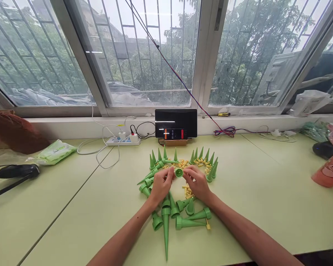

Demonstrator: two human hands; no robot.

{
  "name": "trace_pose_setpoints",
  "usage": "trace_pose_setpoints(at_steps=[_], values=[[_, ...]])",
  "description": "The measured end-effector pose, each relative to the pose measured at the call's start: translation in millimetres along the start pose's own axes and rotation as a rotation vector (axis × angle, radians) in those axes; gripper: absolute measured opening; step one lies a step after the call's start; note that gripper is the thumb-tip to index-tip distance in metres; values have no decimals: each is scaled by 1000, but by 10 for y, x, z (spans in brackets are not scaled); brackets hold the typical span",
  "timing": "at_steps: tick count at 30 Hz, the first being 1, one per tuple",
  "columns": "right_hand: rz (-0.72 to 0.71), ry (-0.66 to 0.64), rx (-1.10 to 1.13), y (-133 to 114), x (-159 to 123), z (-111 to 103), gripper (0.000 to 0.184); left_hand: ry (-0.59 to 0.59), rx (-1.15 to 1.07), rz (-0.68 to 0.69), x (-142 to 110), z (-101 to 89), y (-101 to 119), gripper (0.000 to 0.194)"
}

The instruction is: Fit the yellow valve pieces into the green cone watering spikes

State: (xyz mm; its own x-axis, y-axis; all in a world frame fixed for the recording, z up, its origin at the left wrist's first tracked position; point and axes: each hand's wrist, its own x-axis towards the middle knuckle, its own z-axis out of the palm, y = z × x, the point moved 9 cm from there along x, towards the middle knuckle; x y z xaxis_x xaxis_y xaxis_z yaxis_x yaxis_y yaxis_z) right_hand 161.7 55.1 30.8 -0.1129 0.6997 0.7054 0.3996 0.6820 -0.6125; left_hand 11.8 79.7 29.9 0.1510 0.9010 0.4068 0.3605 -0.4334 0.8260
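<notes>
Between both hands is a green plastic watering spike (179, 173), its round hollow end turned toward me. My left hand (162, 181) pinches it from the left, thumb and fingers together. From the right, the fingertips of my right hand (196, 180) close on its rim. Its tapered part is hidden behind the round end. Several green spikes with capped ends lie below my hands, among them a long one (165, 229) pointing at me. Small yellow plastic valves (187, 192) are heaped beside my right hand. Smaller green cones (201, 153) stand upright in an arc behind.
A phone (174, 133) leans on a dark tablet (192, 120) at the back. A power strip (124, 140) with looping white cables lies left of it. Green wipes packet (55, 152) sits far left, a red cup (329, 170) far right. Windows border the light green table (266, 192).
</notes>
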Motion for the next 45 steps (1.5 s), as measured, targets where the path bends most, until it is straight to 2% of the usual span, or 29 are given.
trace_pose_setpoints(at_steps=[3,10,16,23,31,36,45], values=[[-27,-37,-10,-13,-13,40,21,-32,11,-20,-9,28,-23,58],[-74,-49,-11,-11,-26,73,21,-48,-11,-30,-9,29,17,58],[-93,-57,-31,-6,-34,88,22,-58,-48,-63,8,30,-11,53],[-53,-19,-7,-7,-13,37,20,-136,-147,-92,6,86,-52,39],[-77,32,-7,-18,1,0,16,-199,-313,-212,-4,146,-59,37],[-63,34,-19,-21,12,-6,16,-264,-494,-300,-20,236,-105,35],[-76,41,-34,-54,26,-24,17,-267,-732,-420,-30,298,-181,37]])
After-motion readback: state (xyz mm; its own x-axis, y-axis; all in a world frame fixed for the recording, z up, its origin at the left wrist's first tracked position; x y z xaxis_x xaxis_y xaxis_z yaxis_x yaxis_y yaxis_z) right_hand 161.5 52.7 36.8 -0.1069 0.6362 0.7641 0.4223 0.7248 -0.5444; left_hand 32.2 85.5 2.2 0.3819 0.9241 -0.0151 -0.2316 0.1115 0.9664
